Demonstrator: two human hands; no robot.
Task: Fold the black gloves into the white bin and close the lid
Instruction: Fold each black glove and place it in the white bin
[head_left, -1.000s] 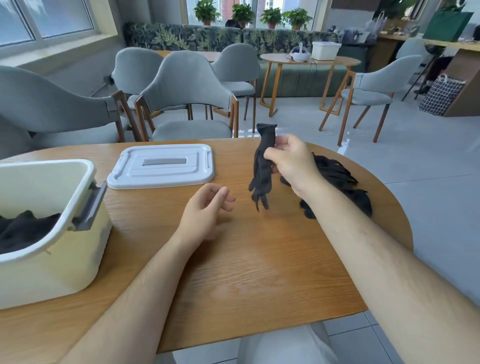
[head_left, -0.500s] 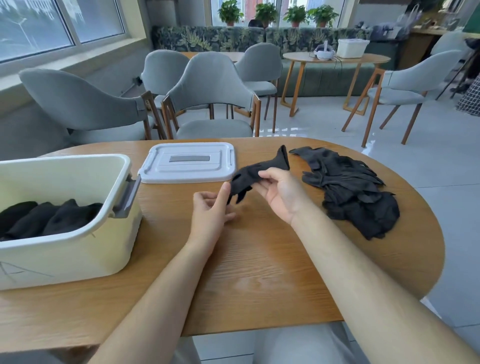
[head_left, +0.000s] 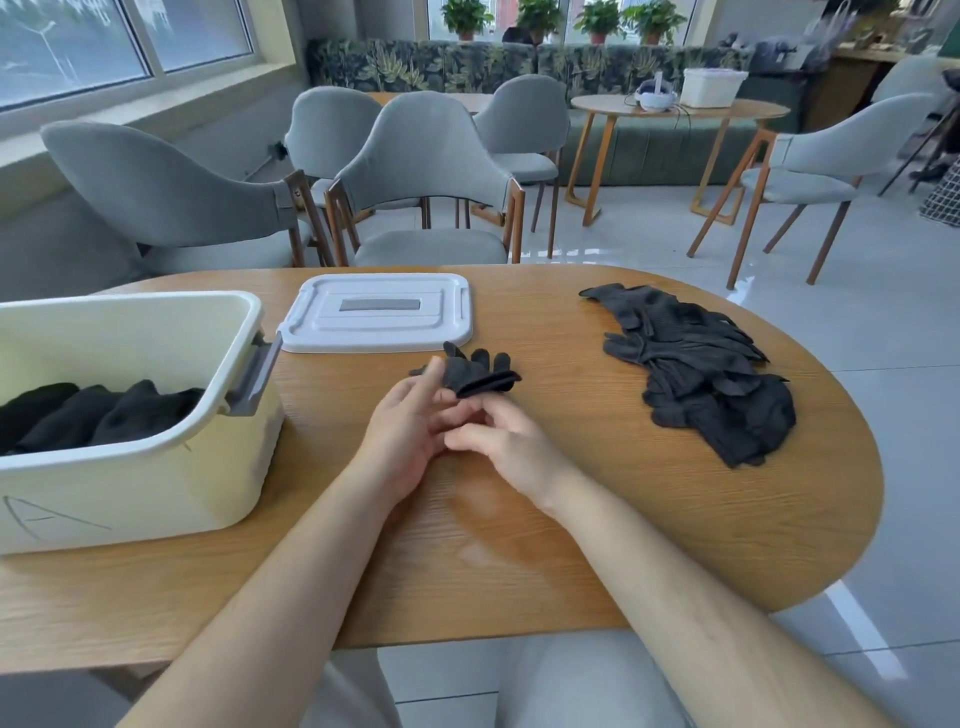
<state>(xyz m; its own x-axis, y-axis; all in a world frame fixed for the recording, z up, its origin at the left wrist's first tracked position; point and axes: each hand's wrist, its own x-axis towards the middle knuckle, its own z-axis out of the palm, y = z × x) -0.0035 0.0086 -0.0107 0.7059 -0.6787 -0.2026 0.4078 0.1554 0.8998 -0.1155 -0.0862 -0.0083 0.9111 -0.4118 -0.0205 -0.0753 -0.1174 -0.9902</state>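
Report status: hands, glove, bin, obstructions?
Left hand fingers straight against folded glove; right hand curled beside it, grip unclear. Bin open, lid on table. Nothing between glove and bin.

Both bare forearms reach in from the near edge and converge until the hands touch. The left hand (head_left: 408, 434) has its fingers nearly straight, the index fingertip against a folded black glove (head_left: 480, 376). The right hand (head_left: 511, 449) curls its fingers just below that glove; whether it grips is unclear.

The cream plastic bin (head_left: 156, 467) is cut off at 9 o'clock. Its near wall half-hides the folded black fabric gloves (head_left: 104, 415) inside.
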